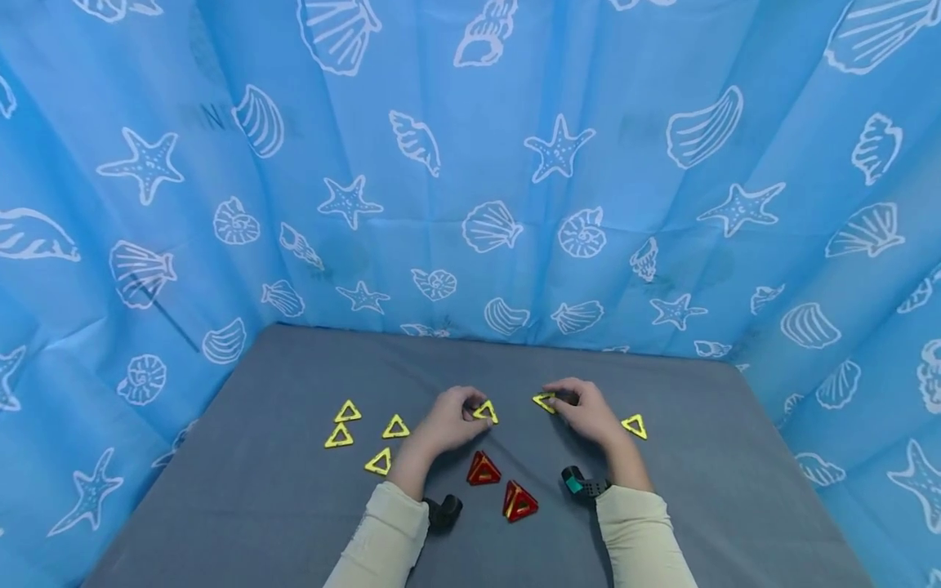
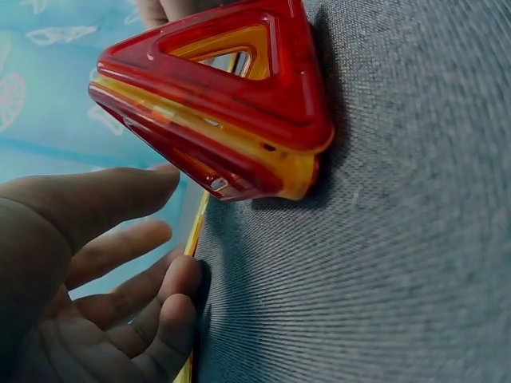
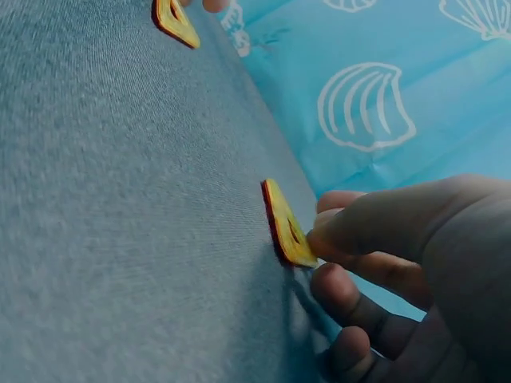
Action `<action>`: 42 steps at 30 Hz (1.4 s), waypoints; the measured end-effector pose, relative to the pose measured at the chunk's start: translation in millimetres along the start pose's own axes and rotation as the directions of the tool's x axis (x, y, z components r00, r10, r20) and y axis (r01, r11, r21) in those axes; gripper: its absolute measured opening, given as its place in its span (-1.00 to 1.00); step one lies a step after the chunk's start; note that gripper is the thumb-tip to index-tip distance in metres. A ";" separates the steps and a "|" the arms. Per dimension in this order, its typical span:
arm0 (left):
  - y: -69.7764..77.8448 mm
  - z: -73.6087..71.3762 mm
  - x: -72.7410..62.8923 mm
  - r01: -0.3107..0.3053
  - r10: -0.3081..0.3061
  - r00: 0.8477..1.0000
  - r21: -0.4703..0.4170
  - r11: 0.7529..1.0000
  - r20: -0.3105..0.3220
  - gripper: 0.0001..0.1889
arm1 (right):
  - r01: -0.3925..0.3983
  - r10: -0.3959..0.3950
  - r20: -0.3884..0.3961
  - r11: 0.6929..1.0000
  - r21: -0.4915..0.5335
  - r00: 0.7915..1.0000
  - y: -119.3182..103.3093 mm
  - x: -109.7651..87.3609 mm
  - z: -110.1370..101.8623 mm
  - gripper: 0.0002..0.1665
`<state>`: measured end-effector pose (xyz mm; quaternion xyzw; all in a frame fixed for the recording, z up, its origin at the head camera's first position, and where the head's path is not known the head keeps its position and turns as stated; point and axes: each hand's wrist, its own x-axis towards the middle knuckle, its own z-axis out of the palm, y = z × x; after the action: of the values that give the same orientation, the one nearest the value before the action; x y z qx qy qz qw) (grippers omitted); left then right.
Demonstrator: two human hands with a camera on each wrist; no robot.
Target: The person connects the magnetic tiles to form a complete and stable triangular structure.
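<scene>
My left hand [image 1: 452, 418] is at a yellow triangular tile [image 1: 485, 412] lying flat on the cloth, its thumb along the near side and fingers at the far side. In the left wrist view that tile shows as a thin yellow edge [image 2: 193, 227] beside the curled fingertips [image 2: 182, 279]. My right hand [image 1: 588, 411] pinches a corner of another yellow triangular tile [image 3: 286, 227] between thumb and finger. Its red lower edge shows in the right wrist view. Nearer my body, between the forearms, stand two red pyramids, one farther [image 1: 483, 469] and one closer [image 1: 520, 501].
Several yellow triangular tiles [image 1: 339, 435] lie left of my left arm. One more yellow tile [image 1: 635, 425] is right of my right hand. Grey cloth [image 1: 294, 506] covers the table, and a blue seashell curtain [image 1: 441, 188] rises along its back and sides.
</scene>
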<state>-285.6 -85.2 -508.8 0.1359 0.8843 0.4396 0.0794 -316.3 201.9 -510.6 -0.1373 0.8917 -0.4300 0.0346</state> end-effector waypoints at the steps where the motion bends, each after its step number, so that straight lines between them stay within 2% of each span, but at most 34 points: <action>1: 0.5 -0.2 0.2 0.004 -0.004 1.000 0.003 1.000 0.000 -0.59 | -0.002 0.002 0.001 1.000 -0.011 1.000 -0.6 -0.2 -0.8 -0.68; 4: 2.6 -1.2 0.6 0.008 -0.008 1.000 0.012 1.000 0.002 -0.60 | 0.002 -0.002 0.011 0.999 -0.046 1.000 -2.1 -0.7 -3.6 -0.67; 13: 6.2 -1.0 -1.2 0.046 -0.046 0.998 0.015 0.999 0.031 -0.62 | -0.049 0.052 0.026 0.993 -0.107 0.998 -4.2 -1.7 -6.1 -0.67; 24: 12.0 4.0 1.1 0.089 -0.089 0.996 0.056 0.994 -0.003 -0.61 | -0.056 0.059 0.020 0.989 -0.140 0.998 -2.3 -1.2 -5.7 -0.73; 32: 13.1 7.0 0.2 0.052 -0.054 0.998 0.088 0.995 0.014 -0.74 | -0.038 0.043 0.027 0.987 -0.156 0.999 -1.4 -2.5 -3.9 -0.77; 42: 13.1 8.6 -1.4 0.039 -0.042 0.999 0.092 0.995 0.034 -0.76 | 0.017 -0.002 0.116 0.992 -0.127 0.993 -12.1 -1.6 2.8 -0.77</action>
<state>-279.9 -71.7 -503.5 0.1295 0.9045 0.3943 0.0980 -311.6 193.1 -503.0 -0.1681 0.9132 -0.3634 0.0754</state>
